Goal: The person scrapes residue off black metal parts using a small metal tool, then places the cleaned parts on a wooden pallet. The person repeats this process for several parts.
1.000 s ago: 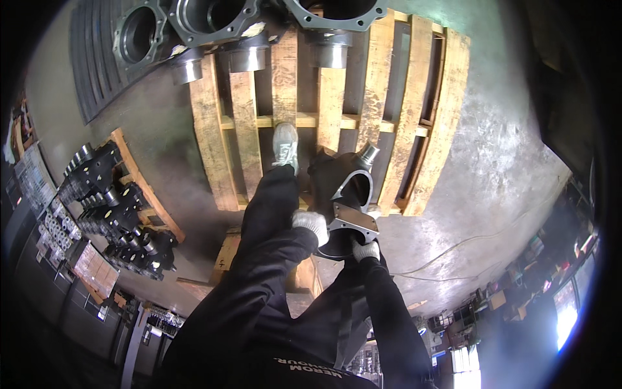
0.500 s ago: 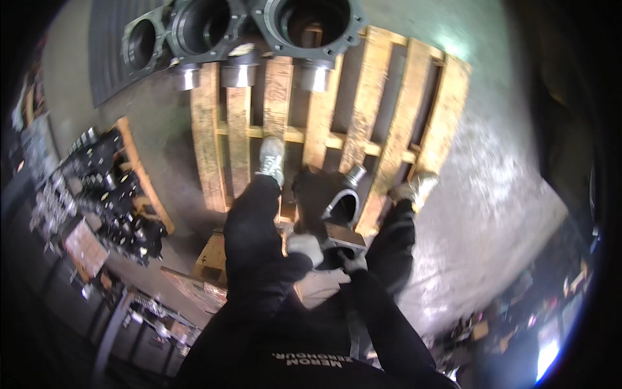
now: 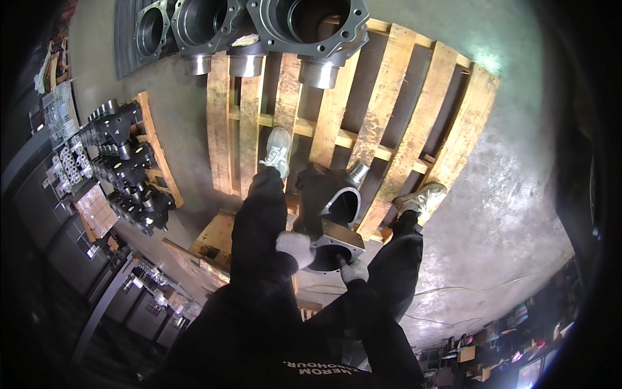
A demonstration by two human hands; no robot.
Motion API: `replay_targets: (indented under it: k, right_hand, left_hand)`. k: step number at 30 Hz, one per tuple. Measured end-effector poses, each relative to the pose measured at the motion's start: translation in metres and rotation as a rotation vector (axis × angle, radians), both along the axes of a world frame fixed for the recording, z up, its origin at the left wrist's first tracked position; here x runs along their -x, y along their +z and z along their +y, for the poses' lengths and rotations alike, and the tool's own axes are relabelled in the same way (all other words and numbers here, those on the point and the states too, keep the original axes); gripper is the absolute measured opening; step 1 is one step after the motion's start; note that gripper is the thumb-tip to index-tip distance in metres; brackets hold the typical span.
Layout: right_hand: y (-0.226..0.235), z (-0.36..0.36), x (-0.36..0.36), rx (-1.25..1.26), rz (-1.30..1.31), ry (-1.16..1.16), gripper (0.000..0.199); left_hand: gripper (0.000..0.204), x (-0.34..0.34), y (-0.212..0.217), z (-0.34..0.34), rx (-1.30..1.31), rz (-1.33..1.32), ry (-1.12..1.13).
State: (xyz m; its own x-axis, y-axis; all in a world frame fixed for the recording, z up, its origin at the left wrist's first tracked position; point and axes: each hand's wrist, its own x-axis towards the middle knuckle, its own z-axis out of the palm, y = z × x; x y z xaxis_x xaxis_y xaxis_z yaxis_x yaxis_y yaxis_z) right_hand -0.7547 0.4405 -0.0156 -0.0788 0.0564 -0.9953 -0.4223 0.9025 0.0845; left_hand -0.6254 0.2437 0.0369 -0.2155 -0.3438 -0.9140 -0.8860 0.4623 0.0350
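Note:
Between my legs, over the near edge of a wooden pallet, sits a dark grey cast metal housing with wide round openings, a flat flange and a short shiny pipe stub. My left hand, in a light work glove, is closed against the left side of its near opening. On the right of that same opening, my gloved right hand grips the rim, its fingers partly inside. The fingertips of the left hand are hidden.
Several larger grey housings with shiny pipe stubs stand along the pallet's far end. My feet, in light shoes, rest on the slats. At left, another pallet carries black metal parts. A cable lies on the floor at right.
The view has shifted, so the pallet and far housings appear farther right and the picture is sharper. Both hands keep their places on the housing between my legs.

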Motion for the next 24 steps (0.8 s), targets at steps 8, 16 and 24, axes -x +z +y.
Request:
replay_targets:
  k: [8,16,24]
  right_hand:
    - [0.057,-0.093,0.054,0.041,0.057,0.037,0.061]
    - [0.104,-0.198,0.166,0.213,0.347,0.116,0.06]
    - [0.083,-0.276,0.285,0.494,0.56,0.122,0.051]
  left_hand:
    - [0.047,0.014,0.026,-0.083,-0.13,0.041,-0.032]
    - [0.049,0.097,0.037,-0.165,-0.089,0.258,0.144]
    - [0.046,0.202,0.028,-0.231,0.19,0.462,0.316]
